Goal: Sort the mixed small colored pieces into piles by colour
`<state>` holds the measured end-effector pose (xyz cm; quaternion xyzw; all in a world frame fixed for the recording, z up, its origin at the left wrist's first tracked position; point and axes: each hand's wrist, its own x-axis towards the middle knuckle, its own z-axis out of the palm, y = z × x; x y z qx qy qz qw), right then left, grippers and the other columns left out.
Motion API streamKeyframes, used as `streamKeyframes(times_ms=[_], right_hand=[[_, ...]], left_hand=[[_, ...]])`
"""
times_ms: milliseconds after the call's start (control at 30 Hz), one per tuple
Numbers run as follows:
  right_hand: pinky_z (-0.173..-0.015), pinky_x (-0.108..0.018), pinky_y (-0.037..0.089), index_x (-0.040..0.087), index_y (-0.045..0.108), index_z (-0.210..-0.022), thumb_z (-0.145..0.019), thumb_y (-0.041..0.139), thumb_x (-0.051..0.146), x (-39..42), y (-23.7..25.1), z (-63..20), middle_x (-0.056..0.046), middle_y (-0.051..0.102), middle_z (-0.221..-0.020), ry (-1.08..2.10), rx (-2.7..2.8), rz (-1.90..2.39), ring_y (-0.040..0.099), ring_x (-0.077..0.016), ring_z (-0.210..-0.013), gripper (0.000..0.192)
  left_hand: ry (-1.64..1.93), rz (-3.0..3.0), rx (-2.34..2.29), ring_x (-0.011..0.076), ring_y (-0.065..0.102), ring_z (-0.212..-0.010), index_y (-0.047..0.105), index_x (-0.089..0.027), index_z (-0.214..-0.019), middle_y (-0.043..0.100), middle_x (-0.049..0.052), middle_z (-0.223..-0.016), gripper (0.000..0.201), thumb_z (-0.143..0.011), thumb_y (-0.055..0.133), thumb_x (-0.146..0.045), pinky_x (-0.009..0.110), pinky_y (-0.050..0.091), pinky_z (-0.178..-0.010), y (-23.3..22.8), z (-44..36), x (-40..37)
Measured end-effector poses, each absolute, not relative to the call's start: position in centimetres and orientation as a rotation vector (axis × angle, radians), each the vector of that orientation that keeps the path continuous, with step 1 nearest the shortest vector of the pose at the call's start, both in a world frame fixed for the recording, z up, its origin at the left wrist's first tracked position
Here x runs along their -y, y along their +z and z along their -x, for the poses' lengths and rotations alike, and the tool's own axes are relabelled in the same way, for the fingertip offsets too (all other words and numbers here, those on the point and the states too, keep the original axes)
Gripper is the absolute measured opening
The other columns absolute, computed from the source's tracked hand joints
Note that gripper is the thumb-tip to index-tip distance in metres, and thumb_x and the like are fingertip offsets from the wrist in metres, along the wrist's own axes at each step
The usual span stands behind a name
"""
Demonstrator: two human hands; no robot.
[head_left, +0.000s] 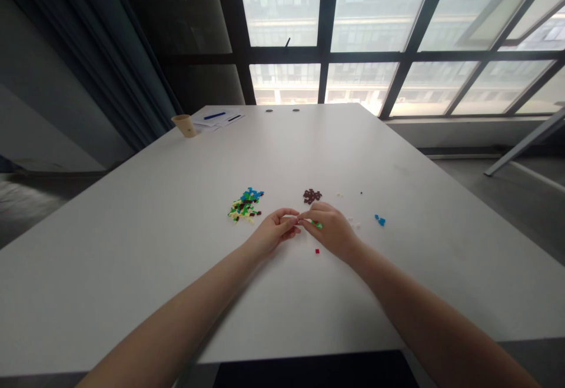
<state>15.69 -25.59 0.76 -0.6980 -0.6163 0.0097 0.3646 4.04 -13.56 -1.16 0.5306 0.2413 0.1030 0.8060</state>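
A: What's the setting?

B: A broad white table (176, 246) before tall dark-framed windows (379, 35), a curtain (110, 58) at far left. A paper cup (184, 125) and papers (218, 117) sit at the far left corner.

A: And the hands?

B: The left hand (274, 232) and right hand (332, 229) meet at mid-table, fingertips pinched together on a small green brick piece (316, 224). Fingers are curled nearly closed.

A: Nearby?

B: A mixed brick pile (245, 204) lies left, brown bricks (312, 195) just beyond, blue bricks (380, 220) right, one red brick (316, 251) nearer.
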Motion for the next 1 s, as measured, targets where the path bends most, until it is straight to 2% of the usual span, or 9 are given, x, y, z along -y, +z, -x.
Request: streamKeyframes(times_ms=[133,233,367,567,767,1000], right_hand=[[-0.074,-0.025,0.039,0.021,0.068,-0.085,-0.084,0.05,0.024,25.5,0.2,-17.7,-0.003,0.06,-0.08,0.063,1.492,1.994,0.054,-0.0132,-0.077,0.018],[-0.075,-0.027,0.038,0.02,0.069,-0.084,-0.083,0.051,0.024,25.6,-0.3,-19.7,-0.004,0.059,-0.081,0.029,1.353,2.236,0.053,-0.0147,-0.078,0.019],[-0.078,-0.029,0.038,0.02,0.07,-0.082,-0.082,0.051,0.025,25.3,-1.2,-21.3,-0.006,0.058,-0.086,-0.018,1.255,2.42,0.05,-0.0185,-0.088,0.019],[-0.078,-0.031,0.037,0.022,0.069,-0.087,-0.085,0.045,0.027,24.5,-2.0,-21.4,-0.008,0.057,-0.093,-0.066,1.219,2.496,0.047,-0.0206,-0.093,0.024],[-0.079,-0.03,0.037,0.023,0.069,-0.088,-0.08,0.045,0.019,25.3,-1.9,-21.2,-0.006,0.059,-0.093,-0.045,1.232,2.547,0.047,-0.02,-0.093,0.026],[-0.078,-0.031,0.037,0.025,0.066,-0.103,-0.079,0.044,0.017,25.0,-2.1,-21.1,-0.008,0.059,-0.096,-0.015,1.279,2.531,0.048,-0.0207,-0.094,0.033]], left_hand=[[0.294,-1.654,-0.608,0.0141,0.058,-0.069,0.059,-0.016,-0.087,0.063,0.005,-0.084,0.027,-0.069,0.064,-0.037,0.028,0.045,-0.067,-1.1,-3.6,11.5],[0.432,-2.269,-0.695,0.0189,0.056,-0.082,0.063,-0.017,-0.083,0.06,0.008,-0.092,0.015,-0.073,0.055,-0.025,0.035,0.043,-0.081,-1.3,-2.6,9.5],[0.433,-2.622,-0.825,0.0236,0.054,-0.09,0.064,-0.015,-0.088,0.058,0.011,-0.096,0.02,-0.072,0.05,-0.018,0.039,0.04,-0.087,-1.8,-1.6,7.8],[0.375,-2.696,-0.841,0.0237,0.057,-0.084,0.063,-0.015,-0.077,0.064,0.01,-0.086,0.019,-0.071,0.045,-0.012,0.037,0.043,-0.081,-2.2,-1.8,6.9],[0.384,-2.72,-0.836,0.0219,0.057,-0.085,0.063,-0.015,-0.08,0.064,0.009,-0.088,0.024,-0.073,0.04,-0.011,0.036,0.044,-0.082,-1.9,-1.8,7.0],[0.615,-2.467,-0.664,0.0165,0.058,-0.084,0.058,-0.017,-0.086,0.061,0.005,-0.089,0.023,-0.072,0.041,-0.011,0.032,0.047,-0.081,-1.7,-2.4,8.1]])
